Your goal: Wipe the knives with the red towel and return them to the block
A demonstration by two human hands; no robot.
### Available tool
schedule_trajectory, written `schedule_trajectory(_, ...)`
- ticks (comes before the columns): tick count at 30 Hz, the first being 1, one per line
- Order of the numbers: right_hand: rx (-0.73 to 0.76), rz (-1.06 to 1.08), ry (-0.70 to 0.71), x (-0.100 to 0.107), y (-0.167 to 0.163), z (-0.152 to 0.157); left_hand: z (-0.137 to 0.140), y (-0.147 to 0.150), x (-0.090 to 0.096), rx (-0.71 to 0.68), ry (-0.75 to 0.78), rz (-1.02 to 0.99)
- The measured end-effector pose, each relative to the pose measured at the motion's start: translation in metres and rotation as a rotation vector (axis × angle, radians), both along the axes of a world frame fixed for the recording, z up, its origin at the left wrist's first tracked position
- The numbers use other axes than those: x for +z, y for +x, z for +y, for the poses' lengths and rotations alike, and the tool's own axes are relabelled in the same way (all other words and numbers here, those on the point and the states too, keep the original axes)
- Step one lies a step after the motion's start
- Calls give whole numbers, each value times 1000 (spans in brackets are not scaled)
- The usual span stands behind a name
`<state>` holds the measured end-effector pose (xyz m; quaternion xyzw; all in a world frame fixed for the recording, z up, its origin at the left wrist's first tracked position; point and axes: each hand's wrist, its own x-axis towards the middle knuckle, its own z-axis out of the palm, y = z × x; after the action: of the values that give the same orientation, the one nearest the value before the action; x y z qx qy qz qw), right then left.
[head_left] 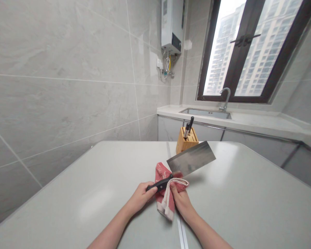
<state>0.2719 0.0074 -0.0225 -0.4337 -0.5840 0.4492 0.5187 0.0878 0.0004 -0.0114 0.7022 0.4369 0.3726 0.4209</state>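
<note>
A cleaver [193, 159] with a broad steel blade and a black riveted handle is held above the table, its blade slanting up to the right. My left hand [142, 195] is closed around the end of that handle. A red and white cloth [164, 197] hangs about the handle and the blade's lower corner. My right hand [180, 199] grips the cloth, with the thumb on top and the other fingers mostly hidden. Just behind the blade, a wooden knife block [182, 141] stands on the table with black-handled tools in its slots.
The pale table [114, 166] has a seam running down its middle. Beyond it lie a counter with a sink [207, 113] and a faucet [225, 98], below a dark-framed window [238, 52]. A water heater [172, 27] hangs on the tiled wall.
</note>
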Motion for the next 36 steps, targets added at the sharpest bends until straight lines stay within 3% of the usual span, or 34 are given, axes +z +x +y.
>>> schedule_trajectory(13, -65, 54, -69, 3, 1, -4, -1, 2, 1, -29, -24, -10)
schedule_trajectory(26, -89, 50, -67, 5, 1, -6, -6, 2, 15, -74, 20, 72)
schedule_trajectory(36, -79, 28, 39, 6, 2, -5, -10, 3, 14, -152, -17, 161)
